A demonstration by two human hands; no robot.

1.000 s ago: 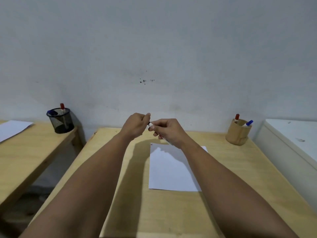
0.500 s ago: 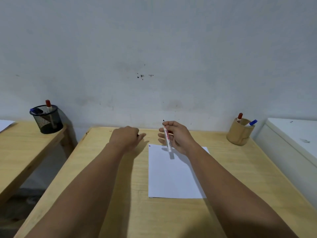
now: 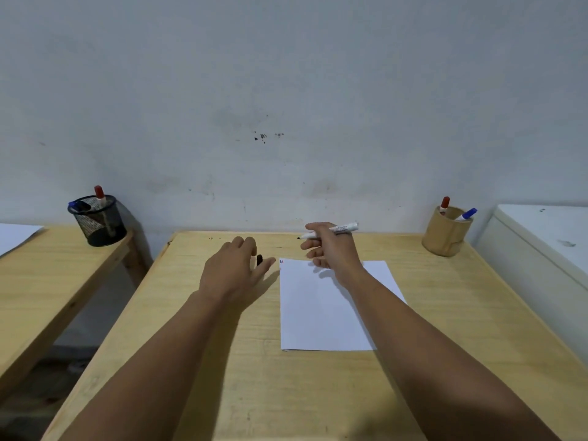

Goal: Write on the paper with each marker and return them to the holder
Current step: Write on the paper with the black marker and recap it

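Note:
My right hand (image 3: 331, 249) grips a white marker (image 3: 342, 229) above the far edge of the white paper (image 3: 321, 310). The marker lies nearly level, with its bare black tip pointing left. Small red and blue marks sit in the paper's top left corner. My left hand (image 3: 232, 272) hovers low over the table just left of the paper, fingers loosely apart. A black cap (image 3: 259, 259) sits between its thumb and forefinger, apparently on the wood. The tan holder (image 3: 444, 240) at the far right holds a red-capped marker (image 3: 444, 203) and a blue-capped marker (image 3: 467, 214).
The wooden table (image 3: 318, 393) ends at a grey wall. A second table (image 3: 47, 281) to the left carries a black mesh cup (image 3: 98, 224) with markers and a sheet of paper (image 3: 16, 235). A white cabinet (image 3: 547, 246) stands along the right side.
My hands pulled apart, the cap coming off the marker. My left hand sank to the table with the cap and loosened. My right hand swung the marker from upright to level.

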